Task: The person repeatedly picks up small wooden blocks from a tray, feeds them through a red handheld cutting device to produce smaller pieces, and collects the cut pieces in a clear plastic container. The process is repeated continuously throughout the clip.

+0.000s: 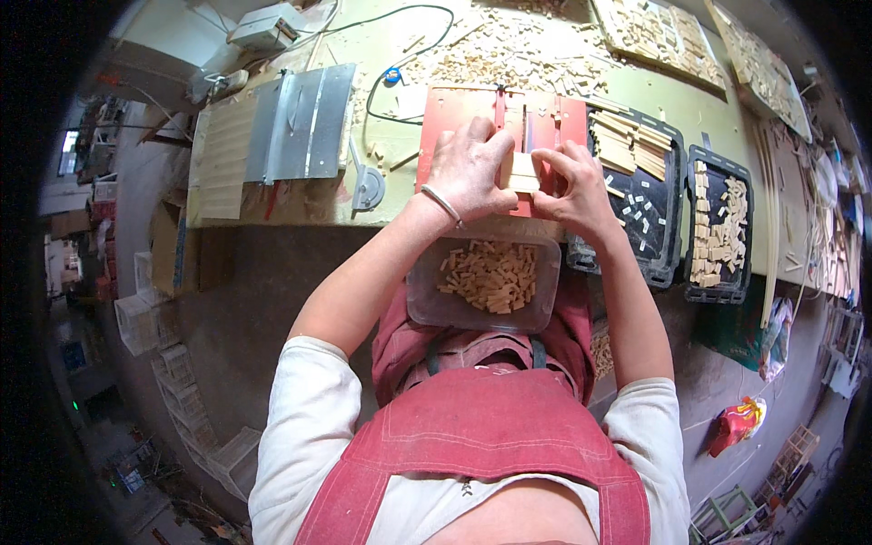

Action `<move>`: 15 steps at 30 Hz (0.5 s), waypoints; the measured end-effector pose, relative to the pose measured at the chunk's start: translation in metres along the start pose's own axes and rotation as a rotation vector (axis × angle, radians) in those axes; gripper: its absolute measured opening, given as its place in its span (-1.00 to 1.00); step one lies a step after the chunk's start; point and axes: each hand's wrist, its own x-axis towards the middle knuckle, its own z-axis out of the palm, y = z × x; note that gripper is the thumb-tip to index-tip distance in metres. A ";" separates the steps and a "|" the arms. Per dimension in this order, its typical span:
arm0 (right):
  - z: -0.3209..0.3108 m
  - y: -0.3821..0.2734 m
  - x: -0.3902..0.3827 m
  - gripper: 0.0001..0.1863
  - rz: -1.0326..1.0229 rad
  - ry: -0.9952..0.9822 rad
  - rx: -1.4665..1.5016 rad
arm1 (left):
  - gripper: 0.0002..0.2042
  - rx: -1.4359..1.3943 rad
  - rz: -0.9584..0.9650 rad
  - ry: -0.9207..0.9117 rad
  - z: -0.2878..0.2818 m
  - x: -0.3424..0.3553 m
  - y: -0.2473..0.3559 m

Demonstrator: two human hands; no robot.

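Note:
A row of pale wood strips (520, 173) lies on a red slotted machine top, which looks like a small table saw (442, 109). My left hand (470, 173) grips the strips from the left, thumb at their near end. From the right, my right hand (574, 193) pinches the other side between fingers and thumb. A dark upright line, possibly a blade, stands in the slot just beyond the strips. Below the bench edge, a clear plastic tub (422, 304) rests at my lap, holding many short wood blocks (495, 277).
Right of the red top stand a black crate (668, 245) with long strips and small pieces, and another black crate (722, 292) of blocks. A grey slotted machine top (318, 118) and mitre gauge (368, 186) lie left. Offcuts (500, 59) and a black cable (404, 11) spread behind.

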 end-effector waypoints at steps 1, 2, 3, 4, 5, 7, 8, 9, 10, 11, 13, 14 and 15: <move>0.000 0.002 0.003 -0.51 -0.006 0.004 -0.009 | -0.44 0.008 -0.002 -0.004 0.000 0.002 -0.001; -0.001 0.004 0.005 -0.51 -0.013 0.007 -0.018 | -0.44 0.016 -0.004 -0.008 -0.001 0.005 -0.001; -0.001 0.006 0.008 -0.50 -0.017 0.012 -0.027 | -0.44 0.023 -0.004 -0.013 -0.001 0.007 -0.002; -0.001 0.008 0.010 -0.50 -0.014 0.016 -0.029 | -0.45 0.023 -0.001 -0.016 -0.001 0.010 -0.003; 0.000 0.010 0.012 -0.49 -0.011 0.020 -0.030 | -0.45 0.023 0.002 -0.018 -0.001 0.012 -0.005; 0.000 0.012 0.016 -0.49 -0.011 0.022 -0.036 | -0.45 0.017 0.000 -0.015 0.000 0.016 -0.008; 0.000 0.013 0.018 -0.48 -0.013 0.019 -0.042 | -0.45 0.010 -0.002 -0.011 0.001 0.017 -0.009; -0.001 0.014 0.021 -0.48 -0.014 0.018 -0.049 | -0.45 0.003 -0.003 -0.005 0.002 0.020 -0.011; -0.001 0.016 0.024 -0.48 -0.022 0.028 -0.057 | -0.44 0.006 0.004 0.011 0.004 0.022 -0.014; 0.001 0.018 0.026 -0.47 -0.031 0.039 -0.065 | -0.44 0.009 0.012 0.026 0.007 0.024 -0.018; -0.003 0.015 0.034 -0.47 0.014 0.002 -0.066 | -0.43 0.017 -0.006 0.006 0.002 0.030 -0.016; -0.004 0.015 0.035 -0.47 0.029 -0.009 -0.066 | -0.43 0.024 -0.012 -0.005 0.002 0.032 -0.017; -0.006 0.016 0.038 -0.47 0.041 -0.020 -0.065 | -0.43 0.033 -0.021 -0.015 0.002 0.035 -0.019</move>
